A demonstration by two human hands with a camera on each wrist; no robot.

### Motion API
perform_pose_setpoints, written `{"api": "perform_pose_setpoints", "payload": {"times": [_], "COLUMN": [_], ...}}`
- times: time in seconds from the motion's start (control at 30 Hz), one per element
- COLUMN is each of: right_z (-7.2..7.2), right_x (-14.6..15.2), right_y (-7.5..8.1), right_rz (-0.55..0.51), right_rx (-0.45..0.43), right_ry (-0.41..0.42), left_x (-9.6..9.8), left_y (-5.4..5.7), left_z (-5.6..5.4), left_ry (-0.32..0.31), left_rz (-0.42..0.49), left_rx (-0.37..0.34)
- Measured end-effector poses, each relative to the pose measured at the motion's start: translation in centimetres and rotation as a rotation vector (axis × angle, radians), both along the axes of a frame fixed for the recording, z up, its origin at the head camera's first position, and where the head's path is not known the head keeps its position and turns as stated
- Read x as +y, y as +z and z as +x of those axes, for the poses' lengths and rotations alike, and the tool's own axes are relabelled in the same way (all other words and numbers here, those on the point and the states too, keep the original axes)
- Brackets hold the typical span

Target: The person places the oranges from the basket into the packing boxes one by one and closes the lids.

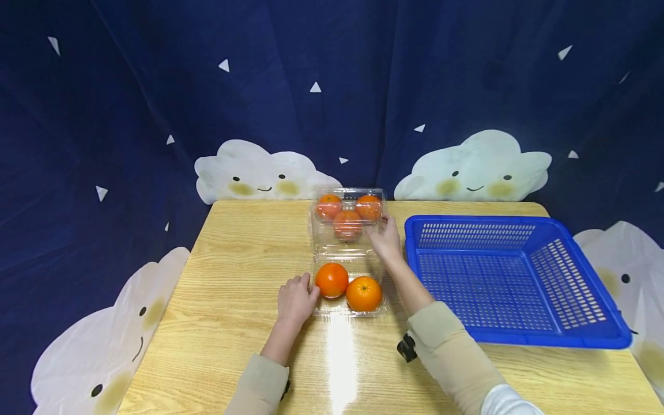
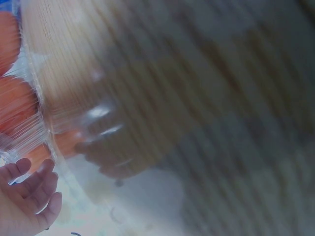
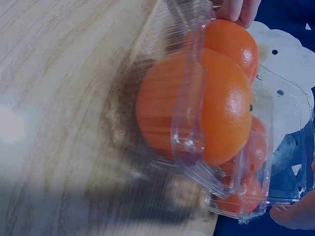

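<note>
A clear plastic clamshell box (image 1: 349, 314) lies opened on the table. Two oranges sit in its near half: a left orange (image 1: 332, 280) and a right orange (image 1: 363, 294). Several more oranges (image 1: 347, 225) show through clear plastic at the far end. My right hand (image 1: 385, 239) holds the right edge of the raised clear lid (image 1: 324, 233); its thumb (image 3: 295, 214) shows by the lid in the right wrist view. At the box's left side is my left hand (image 1: 298, 300), fingers loosely bent, fingertips right by the left orange.
A blue plastic basket (image 1: 519, 337) with slotted walls stands to the right of the box, close to my right forearm. The wooden table (image 1: 249, 248) runs back to a dark blue curtain (image 1: 353, 86) with white clouds on it.
</note>
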State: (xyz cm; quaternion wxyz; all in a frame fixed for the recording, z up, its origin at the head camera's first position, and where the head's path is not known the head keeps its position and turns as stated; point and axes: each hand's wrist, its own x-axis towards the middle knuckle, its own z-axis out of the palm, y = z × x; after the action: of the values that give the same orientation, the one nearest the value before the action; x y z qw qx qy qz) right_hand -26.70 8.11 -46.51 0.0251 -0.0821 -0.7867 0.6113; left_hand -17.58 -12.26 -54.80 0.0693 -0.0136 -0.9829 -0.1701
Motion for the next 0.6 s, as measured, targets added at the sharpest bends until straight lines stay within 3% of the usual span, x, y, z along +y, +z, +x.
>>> {"api": "perform_pose_setpoints", "payload": {"times": [0.37, 0.6], "right_z": [0.6, 0.8], "right_x": [0.1, 0.0], "right_y": [1.4, 1.7], "right_rz": [-0.041, -0.095], "right_rx": [0.026, 0.087], "right_ry": [-0.039, -0.082], "left_x": [0.0, 0.0], "left_y": [-0.1, -0.2], "left_z": [-0.1, 0.0], "left_ry": [0.0, 0.002], "left_rz": [-0.001, -0.001], "left_rx": [-0.004, -0.01]}}
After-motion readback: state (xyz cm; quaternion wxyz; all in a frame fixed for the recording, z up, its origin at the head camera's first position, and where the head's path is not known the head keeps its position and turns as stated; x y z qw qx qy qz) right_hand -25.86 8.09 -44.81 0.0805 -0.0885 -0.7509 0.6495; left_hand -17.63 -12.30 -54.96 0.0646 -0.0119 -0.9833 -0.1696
